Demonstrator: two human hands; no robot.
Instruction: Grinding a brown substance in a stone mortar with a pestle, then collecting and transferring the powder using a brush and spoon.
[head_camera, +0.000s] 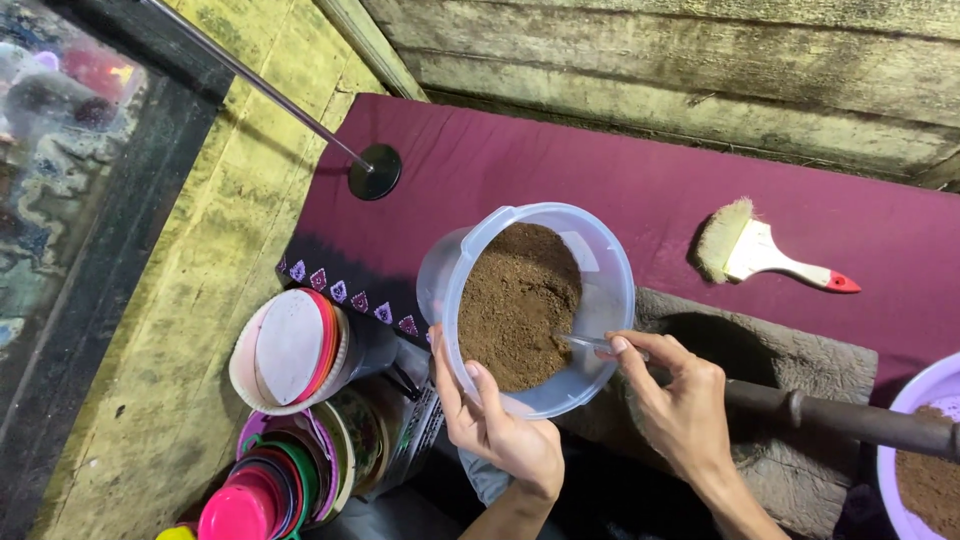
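Purple bowl cut off right

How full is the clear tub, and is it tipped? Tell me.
Roughly half full and tipped: brown powder lies banked inside the clear tub, whose mouth faces the camera, left hand gripping its rim.

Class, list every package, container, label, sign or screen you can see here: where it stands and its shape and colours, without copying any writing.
Clear plastic tub: centre, tilted, round, holding brown powder, gripped by the left hand.
Stack of lids: lower left, round, white, red and cream.
Nested cups: bottom left, pink, red, green.
Lilac bowl: right edge, holding brown powder.
No signs or screens in view.
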